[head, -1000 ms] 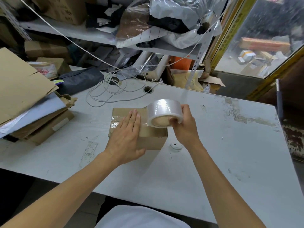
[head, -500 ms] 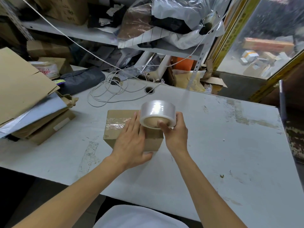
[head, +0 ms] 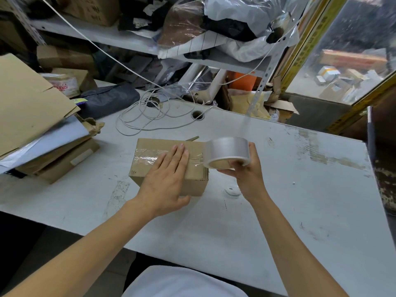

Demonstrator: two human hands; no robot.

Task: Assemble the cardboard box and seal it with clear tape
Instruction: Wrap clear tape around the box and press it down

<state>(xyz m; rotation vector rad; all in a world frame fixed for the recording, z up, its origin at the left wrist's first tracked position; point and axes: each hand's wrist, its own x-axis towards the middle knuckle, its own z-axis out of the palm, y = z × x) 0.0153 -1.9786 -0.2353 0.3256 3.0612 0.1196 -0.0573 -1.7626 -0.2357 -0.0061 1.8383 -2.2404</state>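
The closed cardboard box (head: 171, 166) is pressed flat under the left hand (head: 166, 179), fingers extended together over its taped top. Just to that hand's right, the clear tape roll (head: 227, 153) is gripped by the right hand (head: 246, 172), fingers curled around its rim.

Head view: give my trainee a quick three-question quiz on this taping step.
1. True or false: the left hand lies flat on the box.
2. Which grip holds the tape roll? A) left B) right C) both
3. Fill in: white cord lies coiled on the table, ____ the box.

Key: 1 true. 2 B, the right hand. 3 behind.
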